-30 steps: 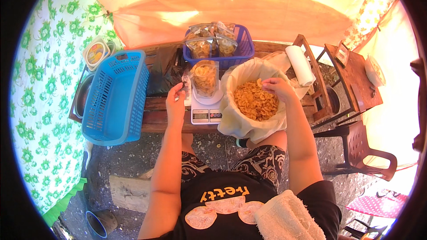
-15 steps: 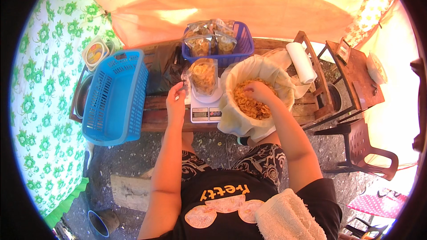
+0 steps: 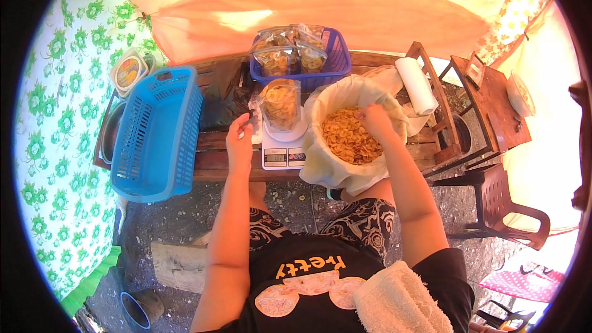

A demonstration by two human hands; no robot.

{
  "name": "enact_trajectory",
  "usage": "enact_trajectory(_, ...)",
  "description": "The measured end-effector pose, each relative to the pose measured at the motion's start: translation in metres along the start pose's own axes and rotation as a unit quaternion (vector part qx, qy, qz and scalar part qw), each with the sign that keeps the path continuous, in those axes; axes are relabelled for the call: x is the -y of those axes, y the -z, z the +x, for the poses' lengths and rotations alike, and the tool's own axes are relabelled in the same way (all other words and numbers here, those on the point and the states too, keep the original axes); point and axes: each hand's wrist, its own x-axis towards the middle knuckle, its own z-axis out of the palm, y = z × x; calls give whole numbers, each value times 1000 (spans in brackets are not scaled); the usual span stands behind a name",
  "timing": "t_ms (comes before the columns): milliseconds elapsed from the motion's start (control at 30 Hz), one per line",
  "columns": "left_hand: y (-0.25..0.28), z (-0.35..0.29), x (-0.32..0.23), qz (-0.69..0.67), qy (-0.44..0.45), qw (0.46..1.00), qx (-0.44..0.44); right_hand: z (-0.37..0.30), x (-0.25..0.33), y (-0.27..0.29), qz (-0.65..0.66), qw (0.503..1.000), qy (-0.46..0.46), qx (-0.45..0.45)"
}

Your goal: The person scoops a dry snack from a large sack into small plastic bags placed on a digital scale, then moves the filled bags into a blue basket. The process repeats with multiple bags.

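Observation:
My left hand (image 3: 239,139) is raised just left of a clear pouch (image 3: 280,105) filled with yellow-orange chips. Its fingers are curled together, and anything between them is too small to make out. The pouch stands upright on a white kitchen scale (image 3: 283,156) with a lit display. My right hand (image 3: 376,121) reaches into a cloth-lined tub (image 3: 320,163), fingers drawn together at the right side of a heap of thin, round chips that look like banana chips (image 3: 348,139). Its fingertips are partly hidden, so whether it grips any chips does not show.
A blue basket (image 3: 163,132) stands left on the slatted wooden bench (image 3: 225,172). Behind the scale, a purple-blue basket (image 3: 336,61) holds several filled pouches (image 3: 274,60). A paper roll (image 3: 417,86) lies right of the tub. Farther right are a small table (image 3: 493,95) and brown chair (image 3: 502,203).
My right hand has shifted from the middle of the chips to the right side of the heap. My left hand stays beside the pouch, slightly turned. The pouch remains on the scale.

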Motion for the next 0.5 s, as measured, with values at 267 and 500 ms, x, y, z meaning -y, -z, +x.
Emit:
enact_trajectory(267,12,1,-1,-2,-6,1000,-6,-2,34,-29,-142,989,41,-12)
enact_trajectory(500,4,0,1,-38,17,999,-16,2,18,-6,-9,999,-31,12)
